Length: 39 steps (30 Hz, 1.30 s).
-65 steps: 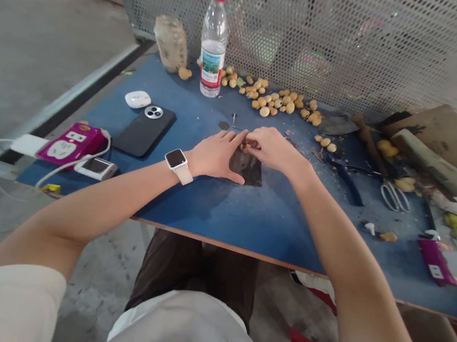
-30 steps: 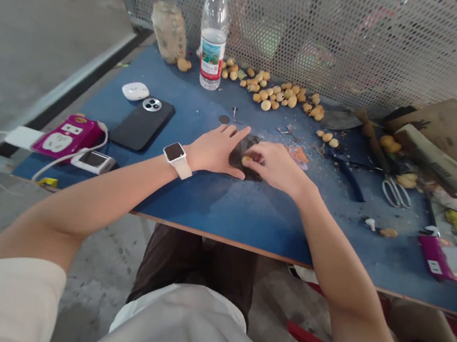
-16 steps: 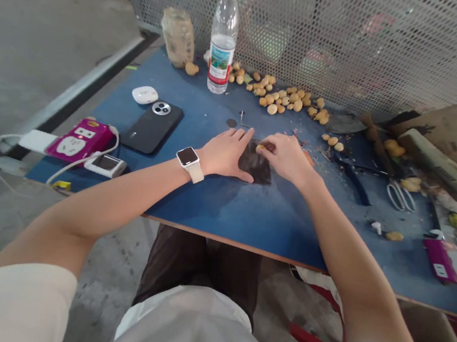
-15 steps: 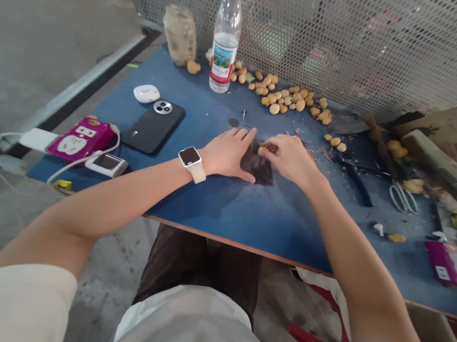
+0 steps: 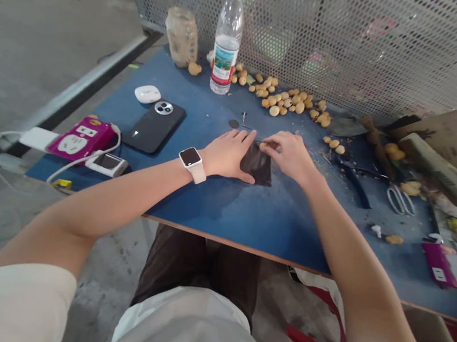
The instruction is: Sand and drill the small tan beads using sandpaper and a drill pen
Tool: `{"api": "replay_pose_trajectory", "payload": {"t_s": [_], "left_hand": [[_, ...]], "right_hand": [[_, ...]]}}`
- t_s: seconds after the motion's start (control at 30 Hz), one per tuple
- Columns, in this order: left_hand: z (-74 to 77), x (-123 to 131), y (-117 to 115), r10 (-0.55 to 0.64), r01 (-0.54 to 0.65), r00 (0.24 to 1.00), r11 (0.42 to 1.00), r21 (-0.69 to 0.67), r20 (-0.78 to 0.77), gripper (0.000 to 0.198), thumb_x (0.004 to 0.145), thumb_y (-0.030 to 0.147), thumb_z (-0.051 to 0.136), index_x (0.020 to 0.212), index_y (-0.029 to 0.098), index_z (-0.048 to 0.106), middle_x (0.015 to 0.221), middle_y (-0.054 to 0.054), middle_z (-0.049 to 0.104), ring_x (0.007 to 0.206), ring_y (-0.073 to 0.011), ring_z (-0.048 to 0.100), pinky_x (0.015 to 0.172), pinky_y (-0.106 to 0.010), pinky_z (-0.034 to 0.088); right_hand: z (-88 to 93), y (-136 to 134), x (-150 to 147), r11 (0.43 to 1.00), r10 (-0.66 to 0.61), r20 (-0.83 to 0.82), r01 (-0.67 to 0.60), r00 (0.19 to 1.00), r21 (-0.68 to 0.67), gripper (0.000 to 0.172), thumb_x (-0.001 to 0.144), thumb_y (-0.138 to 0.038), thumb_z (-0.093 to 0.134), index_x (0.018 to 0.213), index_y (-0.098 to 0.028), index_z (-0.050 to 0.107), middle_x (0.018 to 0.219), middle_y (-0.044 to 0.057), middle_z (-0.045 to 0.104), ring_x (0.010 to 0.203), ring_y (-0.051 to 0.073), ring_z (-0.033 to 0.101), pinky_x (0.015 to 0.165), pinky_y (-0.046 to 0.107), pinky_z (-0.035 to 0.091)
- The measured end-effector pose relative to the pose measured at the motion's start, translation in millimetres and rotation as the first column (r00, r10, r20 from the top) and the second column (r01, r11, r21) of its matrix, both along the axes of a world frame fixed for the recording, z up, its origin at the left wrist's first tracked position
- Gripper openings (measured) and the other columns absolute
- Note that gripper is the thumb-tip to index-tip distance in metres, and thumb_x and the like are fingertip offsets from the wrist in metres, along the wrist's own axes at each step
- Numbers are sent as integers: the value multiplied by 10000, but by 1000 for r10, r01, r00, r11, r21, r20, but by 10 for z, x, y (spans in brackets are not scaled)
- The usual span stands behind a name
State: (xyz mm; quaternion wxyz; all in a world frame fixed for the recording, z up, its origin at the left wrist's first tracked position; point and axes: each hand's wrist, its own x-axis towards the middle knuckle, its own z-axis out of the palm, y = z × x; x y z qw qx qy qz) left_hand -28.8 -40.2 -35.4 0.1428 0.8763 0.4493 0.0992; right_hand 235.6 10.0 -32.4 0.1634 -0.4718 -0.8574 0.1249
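A dark, flat square sheet (image 5: 260, 167) lies on the blue table. My left hand (image 5: 231, 153) rests flat at its left side, thumb and fingers spread apart, holding nothing. Over the sheet's upper right part, my right hand (image 5: 286, 151) pinches a small tan round piece (image 5: 263, 146) between thumb and fingertips. The piece is partly hidden by the fingers, and I cannot tell whether it touches the sheet. Just beyond my left fingers are a small dark disc (image 5: 233, 123) and a small metal part (image 5: 244, 116).
Behind my hands stand a bottle (image 5: 224, 59) and many tan round pieces (image 5: 295, 101). A phone (image 5: 156, 127), white case (image 5: 147, 94) and purple power strip (image 5: 80, 140) lie left. Pliers (image 5: 355, 183), scissors (image 5: 401, 200) and cardboard (image 5: 447, 143) are right.
My right hand has shifted slightly left and away from me over the sheet, still pinching the tan piece. My left hand has stayed in place.
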Motion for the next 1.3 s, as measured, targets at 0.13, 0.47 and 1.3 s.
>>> {"api": "replay_pose_trajectory", "payload": {"t_s": [0.13, 0.47, 1.3], "left_hand": [[29, -5, -13, 4, -4, 1000, 1000, -11, -5, 1462, 919, 800, 952, 1981, 36, 300, 1923, -372, 532, 1769, -569, 545, 1485, -637, 444], [-13, -48, -4, -16, 16, 1000, 1000, 23, 23, 1439, 916, 828, 942, 1996, 123, 304, 1867, -329, 602, 1722, -570, 575, 1448, -673, 484], [-56, -100, 14, -17, 18, 1000, 1000, -15, 19, 1476, 940, 837, 948, 2043, 205, 197, 1843, -312, 592, 1720, -581, 548, 1418, -686, 490]], "right_hand": [[-4, 35, -41, 999, -44, -36, 44, 998, 23, 250, 1139, -345, 760, 1238, -219, 951, 1231, 167, 915, 1079, 350, 785, 1140, 552, 582], [86, 131, -74, 997, 76, 7, -76, 997, -17, 254, 1155, -347, 757, 1271, -227, 949, 1227, 155, 898, 1109, 347, 771, 1088, 507, 572], [234, -66, 92, 968, 245, 165, -231, 955, -101, 219, 1193, -281, 713, 1237, -190, 907, 1175, 145, 800, 1001, 297, 740, 1009, 442, 543]]}}
